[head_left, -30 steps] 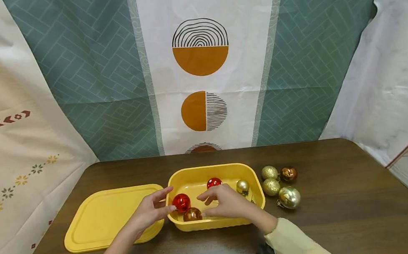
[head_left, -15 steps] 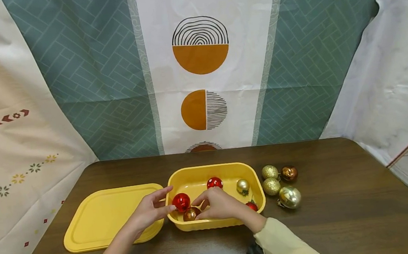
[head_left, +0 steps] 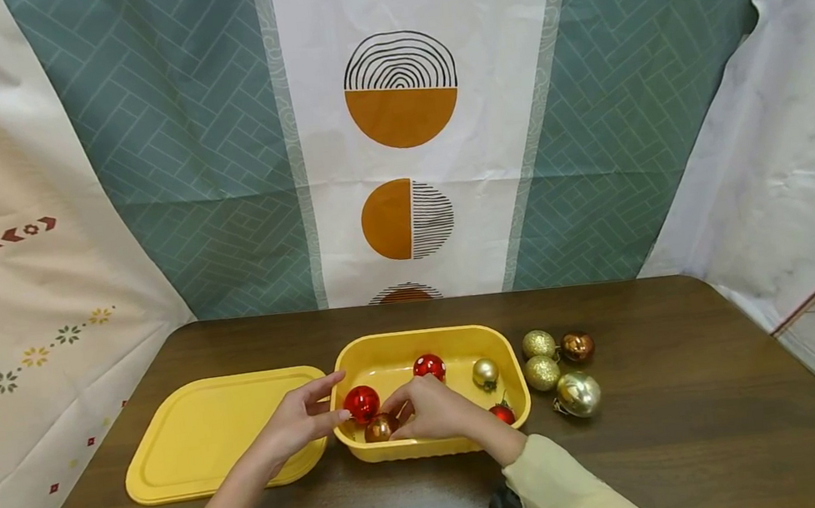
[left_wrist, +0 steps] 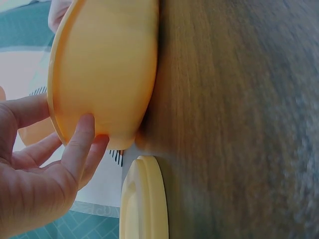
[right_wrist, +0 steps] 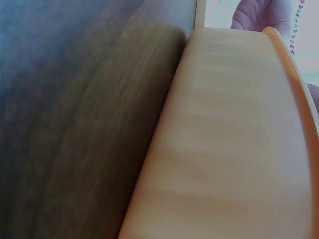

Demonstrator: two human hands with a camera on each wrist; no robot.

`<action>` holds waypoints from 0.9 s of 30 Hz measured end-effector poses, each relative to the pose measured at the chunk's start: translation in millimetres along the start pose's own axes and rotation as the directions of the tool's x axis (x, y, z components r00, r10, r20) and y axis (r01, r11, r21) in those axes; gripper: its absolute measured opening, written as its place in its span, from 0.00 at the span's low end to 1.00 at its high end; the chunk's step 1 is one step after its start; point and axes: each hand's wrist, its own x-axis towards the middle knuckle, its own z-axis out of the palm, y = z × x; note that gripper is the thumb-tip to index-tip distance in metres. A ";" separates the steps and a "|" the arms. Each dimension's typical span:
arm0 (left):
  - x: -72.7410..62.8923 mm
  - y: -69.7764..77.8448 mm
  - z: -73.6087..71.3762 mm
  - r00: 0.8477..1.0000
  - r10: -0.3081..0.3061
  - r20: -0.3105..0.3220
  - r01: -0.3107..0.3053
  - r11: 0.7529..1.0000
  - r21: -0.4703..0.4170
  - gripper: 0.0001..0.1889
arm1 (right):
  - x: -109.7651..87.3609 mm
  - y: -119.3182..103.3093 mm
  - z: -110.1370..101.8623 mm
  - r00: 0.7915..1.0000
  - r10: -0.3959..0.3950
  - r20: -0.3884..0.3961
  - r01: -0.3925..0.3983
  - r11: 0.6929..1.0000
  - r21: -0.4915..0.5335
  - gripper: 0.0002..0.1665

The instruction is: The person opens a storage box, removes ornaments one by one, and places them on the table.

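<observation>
A yellow plastic box (head_left: 437, 447) holds several shiny Christmas baubles. My left hand (head_left: 304, 421) grips its left rim; in the left wrist view the thumb reaches over the edge and other fingers press the outer wall. Inside the box, my right hand (head_left: 431, 408) holds a copper bauble (head_left: 379, 428) at the front left, thumb and fingers about it. A red bauble (head_left: 362, 404) lies just behind that one. Farther back are a spotted red bauble (head_left: 429, 366) and a small gold bauble (head_left: 485, 373). Another red bauble (head_left: 503, 412) sits at the front right.
A flat yellow lid (head_left: 224, 430) lies left of the box on the dark wooden table (head_left: 665, 392). To the right stand two glittery gold baubles (head_left: 542, 374), a copper-brown bauble (head_left: 577, 346) and a larger pale gold bauble (head_left: 578, 395). Patterned cloths hang behind.
My right hand has moved left and taken hold of the copper bauble, which has shifted slightly left. The front-right red bauble has come into sight. The left hand stays put.
</observation>
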 end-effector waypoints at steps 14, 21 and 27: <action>2.0 -2.0 0.4 1.000 -0.007 -0.002 0.007 1.000 -0.014 0.32 | -13.6 3.5 -19.9 0.999 0.008 -0.042 -0.007 1.000 0.018 0.20; 0.2 -0.7 -0.1 1.000 -0.025 -0.005 0.025 1.000 0.001 0.32 | -33.0 8.8 -43.1 0.994 -0.004 -0.105 0.013 0.997 0.081 0.21; 0.1 -0.1 -0.4 0.999 -0.031 -0.008 0.031 0.999 0.007 0.32 | -54.4 16.9 -64.8 0.989 0.016 -0.149 -0.006 0.998 0.066 0.22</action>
